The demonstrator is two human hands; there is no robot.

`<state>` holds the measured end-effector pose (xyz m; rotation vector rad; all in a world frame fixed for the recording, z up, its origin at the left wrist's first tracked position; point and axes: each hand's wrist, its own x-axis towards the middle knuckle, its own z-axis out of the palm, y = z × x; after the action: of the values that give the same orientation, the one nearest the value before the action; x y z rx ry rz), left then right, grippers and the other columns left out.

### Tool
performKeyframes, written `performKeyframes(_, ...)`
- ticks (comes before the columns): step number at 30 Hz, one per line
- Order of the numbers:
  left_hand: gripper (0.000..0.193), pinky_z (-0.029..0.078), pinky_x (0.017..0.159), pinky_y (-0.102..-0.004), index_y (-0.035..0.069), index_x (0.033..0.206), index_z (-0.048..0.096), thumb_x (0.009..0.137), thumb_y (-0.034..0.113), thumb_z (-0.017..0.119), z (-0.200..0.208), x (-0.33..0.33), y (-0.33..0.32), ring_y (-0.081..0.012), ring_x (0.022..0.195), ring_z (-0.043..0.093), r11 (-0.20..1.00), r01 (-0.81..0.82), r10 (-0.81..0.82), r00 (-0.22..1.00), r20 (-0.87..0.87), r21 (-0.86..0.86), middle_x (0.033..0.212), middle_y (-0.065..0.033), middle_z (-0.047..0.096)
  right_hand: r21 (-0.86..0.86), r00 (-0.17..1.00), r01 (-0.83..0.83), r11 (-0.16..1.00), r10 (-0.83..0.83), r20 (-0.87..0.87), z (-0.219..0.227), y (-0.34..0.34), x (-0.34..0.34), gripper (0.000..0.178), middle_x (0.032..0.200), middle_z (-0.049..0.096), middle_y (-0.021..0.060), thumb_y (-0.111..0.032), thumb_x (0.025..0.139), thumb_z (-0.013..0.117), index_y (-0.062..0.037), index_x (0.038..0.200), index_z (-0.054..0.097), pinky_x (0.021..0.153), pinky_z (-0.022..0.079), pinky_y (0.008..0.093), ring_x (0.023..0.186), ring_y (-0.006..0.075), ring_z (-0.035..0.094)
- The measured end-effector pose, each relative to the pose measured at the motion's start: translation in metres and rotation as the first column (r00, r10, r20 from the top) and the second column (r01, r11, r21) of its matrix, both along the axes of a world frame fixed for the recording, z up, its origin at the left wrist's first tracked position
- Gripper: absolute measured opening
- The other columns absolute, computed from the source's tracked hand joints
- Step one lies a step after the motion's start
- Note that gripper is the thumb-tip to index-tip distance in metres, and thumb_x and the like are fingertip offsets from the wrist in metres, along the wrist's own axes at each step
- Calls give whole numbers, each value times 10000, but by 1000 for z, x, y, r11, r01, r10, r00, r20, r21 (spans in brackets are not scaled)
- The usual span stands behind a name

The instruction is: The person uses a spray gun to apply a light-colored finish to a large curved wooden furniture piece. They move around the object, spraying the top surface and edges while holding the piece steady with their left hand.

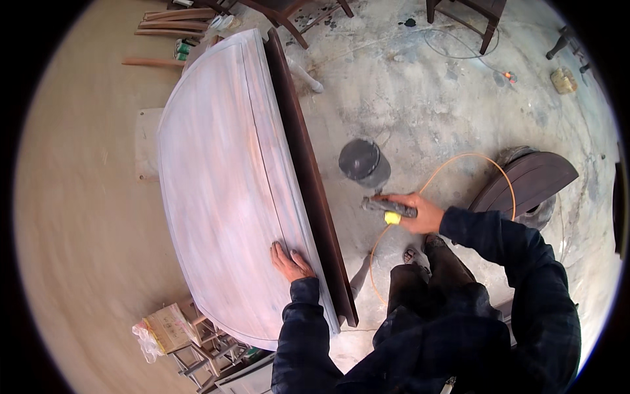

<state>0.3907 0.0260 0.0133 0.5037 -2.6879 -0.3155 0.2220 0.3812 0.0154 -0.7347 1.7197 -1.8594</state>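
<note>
A half-round tabletop (216,164), left of centre, looks pale nearly throughout; pinkish streaks suggest unfinished work, and the strip (325,249) alongside is dark. The left hand (292,264) rests spread on the tabletop; the right hand (421,213), centre, grips a dark tool (384,205) (yellow-fitted).

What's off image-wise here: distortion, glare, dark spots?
Head view, rim: black corners, bluish fringing, fisheye bending; head view, left: the pale panel is bright and low in contrast, no hard glare; head view, lower right: the dark right sleeve and trousers lose detail; head view, centre: the right hand reads fine, but small features on its grey tool don't.
</note>
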Motion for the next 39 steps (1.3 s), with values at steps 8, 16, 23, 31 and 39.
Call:
performKeyframes(8,528,268,1167,-524,-75,1450,385,972,123,488,2,-1,1,-469,1377,356,999,-35,34,998,57,17,1476,-311,392,51,989,-151,987,150,11,6,20,17,443,1097,700,183,-186,946,675,-93,1370,586,812,520,352,903,380,671)
performKeyframes(16,565,243,1174,-542,-76,1467,358,948,106,484,11,-5,5,-483,1394,325,997,-69,65,992,107,32,1501,-315,356,60,992,-22,998,29,-127,-5,-6,-101,433,992,706,148,-171,949,662,-73,1365,592,769,505,302,737,173,577)
performKeyframes(23,695,214,1178,-584,-81,1509,261,912,165,517,16,3,1,-519,1414,274,995,-97,88,956,281,17,1536,-341,274,53,996,39,998,-43,81,-8,-38,-236,426,981,704,67,-123,946,666,-68,1362,595,747,488,258,777,91,556)
performKeyframes(31,681,194,1192,-567,-69,1501,300,881,75,540,28,-116,-5,-494,1448,249,985,-134,107,967,232,104,1554,-317,281,85,984,162,983,-167,58,2,-73,-384,417,850,630,22,-183,965,659,-82,1363,590,675,463,274,729,82,496)
performKeyframes(39,653,275,1155,-528,-66,1489,335,886,53,557,46,-206,47,-474,1383,352,977,-19,-15,987,160,211,1508,-311,350,83,958,270,959,-276,72,-16,-95,-502,463,931,644,-15,-96,950,618,-47,1405,545,654,441,232,735,56,522)
